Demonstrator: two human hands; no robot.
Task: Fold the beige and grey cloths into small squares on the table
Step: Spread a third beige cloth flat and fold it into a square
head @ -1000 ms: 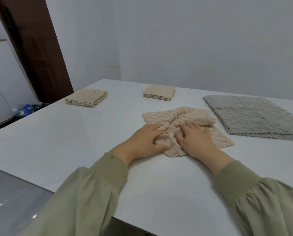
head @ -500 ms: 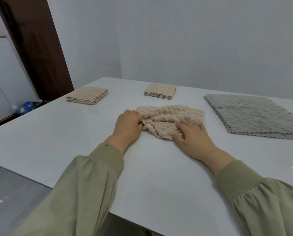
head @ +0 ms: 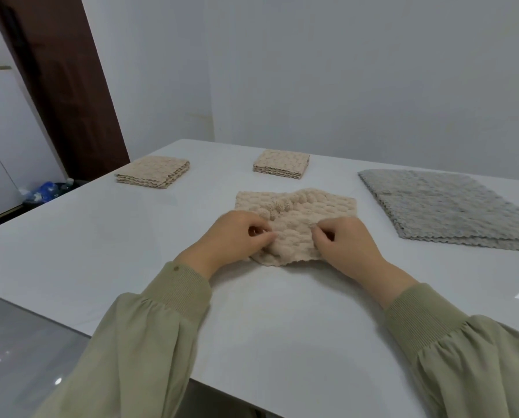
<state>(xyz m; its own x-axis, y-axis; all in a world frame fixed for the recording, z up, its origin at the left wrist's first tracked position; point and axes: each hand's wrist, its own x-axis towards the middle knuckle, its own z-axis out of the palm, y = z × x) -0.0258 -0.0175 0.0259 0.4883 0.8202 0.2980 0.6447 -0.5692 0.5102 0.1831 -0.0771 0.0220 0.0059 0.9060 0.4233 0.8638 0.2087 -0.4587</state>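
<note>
Both hands [head: 234, 236] pinching beige cloth [head: 297, 212]

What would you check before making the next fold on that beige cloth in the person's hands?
1. Grip: left hand pinches the beige cloth: ok.
2. Grip: right hand pinches it too: ok.
3. Cloth lies smooth: not ok, bunched near its middle.
4. Near corners lined up: cannot tell, the hands cover them.
5. grey cloths lie apart from it: ok.
6. left folded square and middle folded square lie apart from it: ok.
</note>
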